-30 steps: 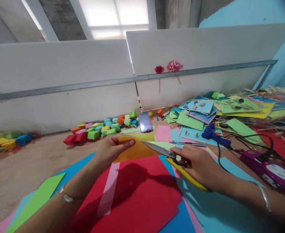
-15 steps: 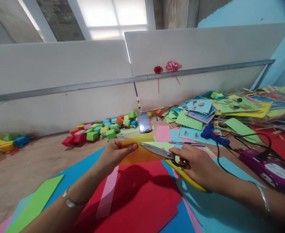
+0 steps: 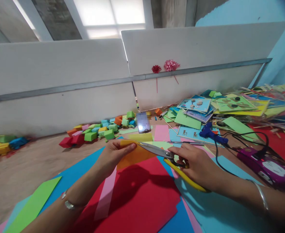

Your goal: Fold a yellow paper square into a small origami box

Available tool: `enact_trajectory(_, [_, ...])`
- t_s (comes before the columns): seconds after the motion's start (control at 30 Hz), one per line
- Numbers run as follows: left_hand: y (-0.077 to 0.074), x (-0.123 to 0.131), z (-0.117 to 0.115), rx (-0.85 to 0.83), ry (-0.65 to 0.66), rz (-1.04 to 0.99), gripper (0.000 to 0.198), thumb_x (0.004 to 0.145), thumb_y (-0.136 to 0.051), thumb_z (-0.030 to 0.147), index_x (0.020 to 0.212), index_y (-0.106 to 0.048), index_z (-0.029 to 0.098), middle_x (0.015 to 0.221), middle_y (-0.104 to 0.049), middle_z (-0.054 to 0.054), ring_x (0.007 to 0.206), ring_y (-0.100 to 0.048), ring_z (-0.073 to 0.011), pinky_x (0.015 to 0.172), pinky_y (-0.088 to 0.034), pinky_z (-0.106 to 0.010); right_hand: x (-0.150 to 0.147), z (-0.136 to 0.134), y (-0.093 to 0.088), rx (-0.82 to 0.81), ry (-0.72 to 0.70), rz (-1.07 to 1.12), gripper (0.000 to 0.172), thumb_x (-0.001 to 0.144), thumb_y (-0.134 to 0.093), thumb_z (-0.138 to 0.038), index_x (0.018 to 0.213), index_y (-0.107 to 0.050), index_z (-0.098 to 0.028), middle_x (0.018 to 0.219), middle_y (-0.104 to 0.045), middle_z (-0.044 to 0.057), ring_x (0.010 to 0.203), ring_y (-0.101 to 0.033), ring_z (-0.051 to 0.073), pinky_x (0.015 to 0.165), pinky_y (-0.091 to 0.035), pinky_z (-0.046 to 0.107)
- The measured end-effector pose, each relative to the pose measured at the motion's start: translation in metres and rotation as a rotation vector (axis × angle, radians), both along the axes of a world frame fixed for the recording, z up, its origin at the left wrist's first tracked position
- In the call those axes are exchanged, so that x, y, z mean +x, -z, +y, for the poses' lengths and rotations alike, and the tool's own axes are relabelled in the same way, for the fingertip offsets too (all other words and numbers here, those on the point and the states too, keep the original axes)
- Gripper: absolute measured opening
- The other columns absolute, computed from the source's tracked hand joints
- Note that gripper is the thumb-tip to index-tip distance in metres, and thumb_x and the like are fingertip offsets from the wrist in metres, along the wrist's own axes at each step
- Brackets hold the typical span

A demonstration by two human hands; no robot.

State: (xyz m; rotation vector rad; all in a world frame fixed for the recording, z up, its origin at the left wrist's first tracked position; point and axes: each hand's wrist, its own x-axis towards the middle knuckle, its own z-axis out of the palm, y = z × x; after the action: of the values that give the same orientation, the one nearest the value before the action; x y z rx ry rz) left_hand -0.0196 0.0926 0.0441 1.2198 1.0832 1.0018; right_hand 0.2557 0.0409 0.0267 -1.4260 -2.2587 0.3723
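Note:
My left hand [image 3: 114,154] pinches the left edge of an orange paper sheet [image 3: 134,155] and holds it up above a big red sheet [image 3: 142,194]. My right hand [image 3: 197,163] grips yellow-handled scissors [image 3: 168,155]. Their steel blades reach leftward along the orange paper's upper edge, with the tips close to my left fingers. A pink paper strip [image 3: 105,194] lies across the red sheet below my left wrist.
Blue, green and pink sheets cover the near table. A row of small coloured paper boxes [image 3: 98,130] and a phone [image 3: 143,123] lie by the white partition. A blue glue gun [image 3: 211,133], a purple device [image 3: 266,165] and stacked craft cards [image 3: 212,108] fill the right.
The scissor blades have advanced leftward along the orange paper toward my left fingers. Both hands kept their grips and shifted slightly left.

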Motion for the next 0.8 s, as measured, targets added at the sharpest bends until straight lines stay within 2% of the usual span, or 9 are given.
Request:
enact_trajectory(0.37, [-0.0008, 0.0008, -0.0013, -0.011, -0.01, 0.006, 0.045, 0.051, -0.095, 0.047, 0.085, -0.083, 0.02, 0.078, -0.081, -0.007, 0.066, -0.073, -0.0191, 0.062, -0.057, -0.024, -0.0007, -0.0018, -0.0051, -0.002, 0.01, -0.029, 0.057, 0.073, -0.069, -0.002, 0.125, -0.067, -0.026, 0.087, -0.059, 0.003, 0.074, -0.058, 0.018, 0.065, -0.039, 0.027])
enact_trajectory(0.8, [-0.0005, 0.0027, -0.0001, -0.016, -0.025, 0.019, 0.045, 0.049, -0.095, 0.047, 0.082, -0.083, 0.02, 0.075, -0.08, -0.007, 0.064, -0.072, -0.0191, 0.062, -0.056, -0.025, 0.0, -0.001, -0.0017, 0.019, 0.01, -0.064, 0.057, 0.074, -0.069, -0.005, 0.126, -0.066, -0.026, 0.087, -0.06, 0.004, 0.075, -0.059, 0.018, 0.064, -0.037, 0.026])
